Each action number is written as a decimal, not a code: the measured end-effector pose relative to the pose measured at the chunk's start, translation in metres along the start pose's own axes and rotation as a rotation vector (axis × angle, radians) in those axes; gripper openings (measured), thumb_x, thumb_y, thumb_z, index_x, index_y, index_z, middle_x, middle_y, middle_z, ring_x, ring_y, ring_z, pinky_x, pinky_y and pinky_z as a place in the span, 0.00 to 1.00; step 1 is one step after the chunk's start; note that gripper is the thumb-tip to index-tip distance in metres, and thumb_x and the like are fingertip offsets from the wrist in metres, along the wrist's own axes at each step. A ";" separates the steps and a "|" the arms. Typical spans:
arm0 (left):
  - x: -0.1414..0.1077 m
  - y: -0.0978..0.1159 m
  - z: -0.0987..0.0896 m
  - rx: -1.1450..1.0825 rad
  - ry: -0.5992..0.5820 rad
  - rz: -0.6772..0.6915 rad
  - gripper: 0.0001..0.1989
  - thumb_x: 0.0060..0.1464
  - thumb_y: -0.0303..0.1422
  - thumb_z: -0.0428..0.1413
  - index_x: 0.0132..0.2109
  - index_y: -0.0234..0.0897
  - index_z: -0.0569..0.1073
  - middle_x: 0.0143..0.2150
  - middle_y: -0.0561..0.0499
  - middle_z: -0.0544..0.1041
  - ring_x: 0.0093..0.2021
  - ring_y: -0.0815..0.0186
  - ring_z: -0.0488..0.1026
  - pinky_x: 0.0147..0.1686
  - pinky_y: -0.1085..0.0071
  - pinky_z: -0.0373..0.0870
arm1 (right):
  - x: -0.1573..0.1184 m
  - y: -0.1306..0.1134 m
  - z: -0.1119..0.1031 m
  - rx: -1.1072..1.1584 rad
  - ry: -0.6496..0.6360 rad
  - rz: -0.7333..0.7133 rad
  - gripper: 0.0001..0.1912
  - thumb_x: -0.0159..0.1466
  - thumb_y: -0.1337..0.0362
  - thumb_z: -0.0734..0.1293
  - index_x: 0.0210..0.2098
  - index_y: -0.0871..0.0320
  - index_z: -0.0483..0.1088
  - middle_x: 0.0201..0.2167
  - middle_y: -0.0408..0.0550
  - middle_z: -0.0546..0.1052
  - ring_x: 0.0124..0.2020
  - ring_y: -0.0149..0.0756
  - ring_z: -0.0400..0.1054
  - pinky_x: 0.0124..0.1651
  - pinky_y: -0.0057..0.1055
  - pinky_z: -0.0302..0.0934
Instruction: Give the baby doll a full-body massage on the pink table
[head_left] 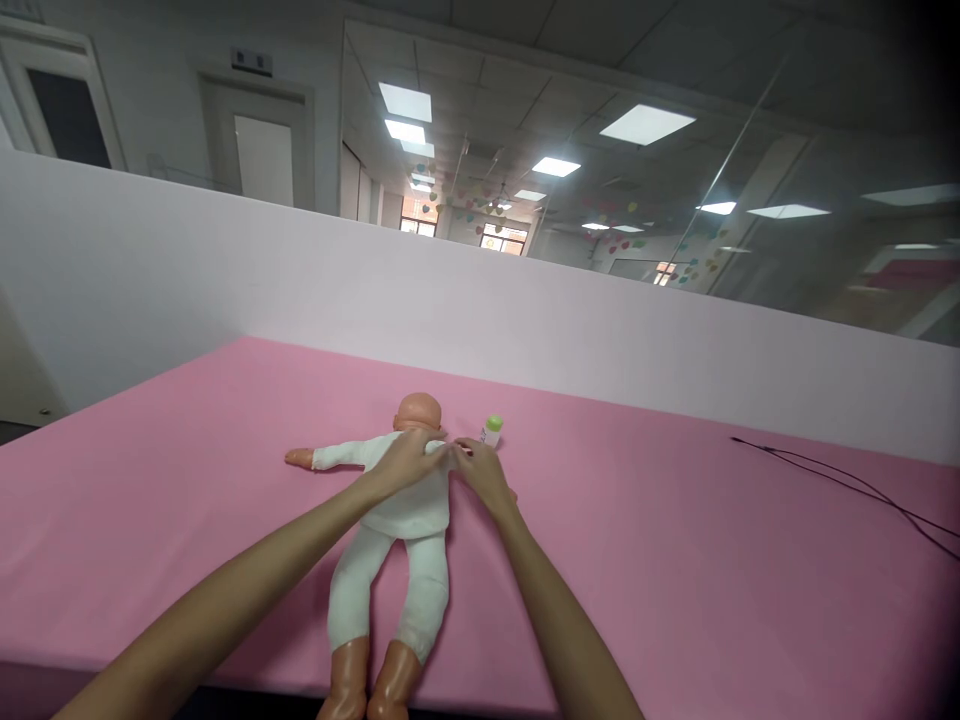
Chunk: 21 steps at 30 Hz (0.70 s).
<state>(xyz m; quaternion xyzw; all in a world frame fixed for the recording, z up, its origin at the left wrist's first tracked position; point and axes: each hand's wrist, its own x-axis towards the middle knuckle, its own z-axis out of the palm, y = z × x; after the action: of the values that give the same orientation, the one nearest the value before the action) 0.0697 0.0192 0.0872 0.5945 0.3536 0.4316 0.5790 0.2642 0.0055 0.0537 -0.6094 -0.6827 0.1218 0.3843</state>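
Note:
A baby doll [409, 505] in a white top and white trousers lies stretched out on the pink tabletop, head toward the wall and bare feet at the near edge. My left hand [409, 460] lies across the upper body of the doll, fingers closed on the top near the shoulder. Right beside it, my right hand [478, 468] pinches the white fabric at the same shoulder. The fingertips of both hands almost meet there. The doll's arm on that side is mostly hidden behind my right hand; its other arm extends out to the left.
A small white bottle with a green cap [492, 430] stands just beyond my right hand. A thin black cable [840, 480] runs over the pink table [660, 560] at the right. A low white wall [540, 330] with glass above it borders the far side.

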 end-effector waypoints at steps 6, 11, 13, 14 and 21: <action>0.082 -0.009 0.071 -0.541 -0.096 -0.299 0.28 0.71 0.47 0.46 0.58 0.25 0.74 0.67 0.30 0.69 0.68 0.52 0.66 0.65 0.65 0.66 | 0.041 0.039 -0.031 -0.319 0.168 0.089 0.21 0.71 0.66 0.55 0.54 0.64 0.74 0.53 0.63 0.78 0.54 0.52 0.72 0.53 0.44 0.65; 0.133 -0.035 0.099 -0.644 -0.019 -0.390 0.36 0.73 0.48 0.32 0.71 0.20 0.57 0.76 0.30 0.51 0.75 0.56 0.54 0.70 0.67 0.57 | 0.053 0.073 -0.029 -0.315 0.189 0.048 0.25 0.67 0.71 0.55 0.62 0.66 0.68 0.61 0.64 0.74 0.64 0.52 0.66 0.62 0.47 0.62; 0.142 -0.042 0.105 -0.643 -0.018 -0.384 0.38 0.73 0.49 0.32 0.72 0.20 0.56 0.76 0.31 0.51 0.75 0.56 0.53 0.71 0.67 0.55 | 0.054 0.087 -0.025 -0.268 0.154 0.020 0.28 0.67 0.71 0.56 0.66 0.66 0.64 0.68 0.62 0.66 0.71 0.50 0.57 0.69 0.48 0.55; 0.145 -0.044 0.108 -0.643 -0.023 -0.383 0.38 0.73 0.50 0.32 0.72 0.19 0.56 0.76 0.30 0.52 0.75 0.56 0.54 0.71 0.67 0.54 | 0.054 0.093 -0.024 -0.240 0.123 0.021 0.29 0.67 0.70 0.56 0.67 0.66 0.63 0.70 0.61 0.64 0.73 0.49 0.54 0.71 0.48 0.52; 0.140 -0.037 0.104 -0.646 -0.024 -0.357 0.37 0.72 0.51 0.36 0.69 0.24 0.63 0.75 0.32 0.57 0.74 0.56 0.57 0.69 0.68 0.59 | 0.053 0.089 -0.029 -0.056 0.087 0.075 0.28 0.71 0.62 0.56 0.68 0.65 0.64 0.71 0.60 0.62 0.74 0.48 0.51 0.74 0.48 0.45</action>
<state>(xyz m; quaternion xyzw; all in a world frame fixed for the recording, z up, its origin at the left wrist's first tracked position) 0.2216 0.1110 0.0697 0.3149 0.2904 0.4064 0.8071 0.3515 0.0656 0.0371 -0.6498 -0.6452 0.0905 0.3914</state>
